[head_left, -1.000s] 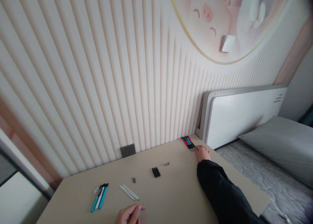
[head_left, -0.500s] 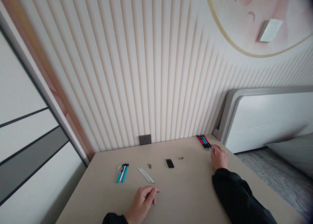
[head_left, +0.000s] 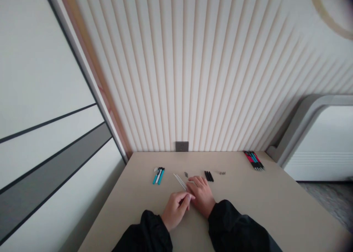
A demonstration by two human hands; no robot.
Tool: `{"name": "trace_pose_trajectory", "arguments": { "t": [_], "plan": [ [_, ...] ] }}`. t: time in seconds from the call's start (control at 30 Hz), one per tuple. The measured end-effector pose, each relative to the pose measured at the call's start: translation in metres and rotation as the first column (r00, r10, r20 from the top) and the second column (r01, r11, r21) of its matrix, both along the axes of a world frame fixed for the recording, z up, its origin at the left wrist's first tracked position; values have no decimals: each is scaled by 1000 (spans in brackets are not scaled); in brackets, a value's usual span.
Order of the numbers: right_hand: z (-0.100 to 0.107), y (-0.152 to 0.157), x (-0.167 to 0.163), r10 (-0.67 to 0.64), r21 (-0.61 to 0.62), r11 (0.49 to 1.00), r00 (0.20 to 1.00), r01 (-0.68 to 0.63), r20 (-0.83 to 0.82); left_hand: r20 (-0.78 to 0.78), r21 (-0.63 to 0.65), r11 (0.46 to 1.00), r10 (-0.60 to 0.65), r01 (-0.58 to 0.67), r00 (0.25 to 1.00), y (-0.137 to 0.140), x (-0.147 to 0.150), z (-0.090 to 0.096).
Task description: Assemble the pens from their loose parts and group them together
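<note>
My left hand (head_left: pixel 176 208) is closed near the table's front, thumb and forefinger pressed together; whatever may be in it is hidden. Just right of it, my right hand (head_left: pixel 202 196) rests low over the table, palm down, fingers reaching left and slightly apart. Its fingertips cover the near ends of thin white sticks like pen refills (head_left: pixel 179 180). Behind the hands lie a small grey piece (head_left: pixel 186 174), several short black tubes like pen grips (head_left: pixel 209 176) and small metallic parts (head_left: pixel 222 173). To the left are blue and white pen barrels (head_left: pixel 158 175) beside a small clear piece.
Several red, blue and black pens (head_left: pixel 254 161) lie side by side at the table's back right. A ribbed wall with a dark socket (head_left: pixel 182 146) borders the beige table (head_left: pixel 264 208). White cabinet panels (head_left: pixel 49 193) stand left, a bed headboard (head_left: pixel 325 134) right.
My right hand has come from beside the row of pens at the far right to the white sticks, close to my left hand. The view has swung left.
</note>
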State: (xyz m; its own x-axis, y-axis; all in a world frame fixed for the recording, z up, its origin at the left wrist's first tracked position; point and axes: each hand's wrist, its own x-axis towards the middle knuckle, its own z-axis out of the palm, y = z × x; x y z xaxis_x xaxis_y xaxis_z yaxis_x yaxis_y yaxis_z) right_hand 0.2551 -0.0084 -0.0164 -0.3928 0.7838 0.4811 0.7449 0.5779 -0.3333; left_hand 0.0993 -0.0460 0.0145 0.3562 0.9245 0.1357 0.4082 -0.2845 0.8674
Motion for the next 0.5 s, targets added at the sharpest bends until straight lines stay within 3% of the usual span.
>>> {"name": "trace_pose_trajectory", "arguments": {
  "t": [0.13,0.27,0.4,0.5],
  "plan": [
    [-1,-3,2,35,-24,999,999,-35,-22,-185,264,963,100,-49,978,9,-17,0],
    [-4,-3,5,5,-17,1000,1000,-5,-19,-342,475,861,370,-181,864,29,-49,-3],
    [-6,-3,4,-29,-16,999,999,28,-35,-455,557,777,581,-293,675,44,-77,-10],
    [-6,-3,5,-52,-16,999,998,52,-42,-547,532,789,597,-308,587,46,-84,-13]
  ]
}}
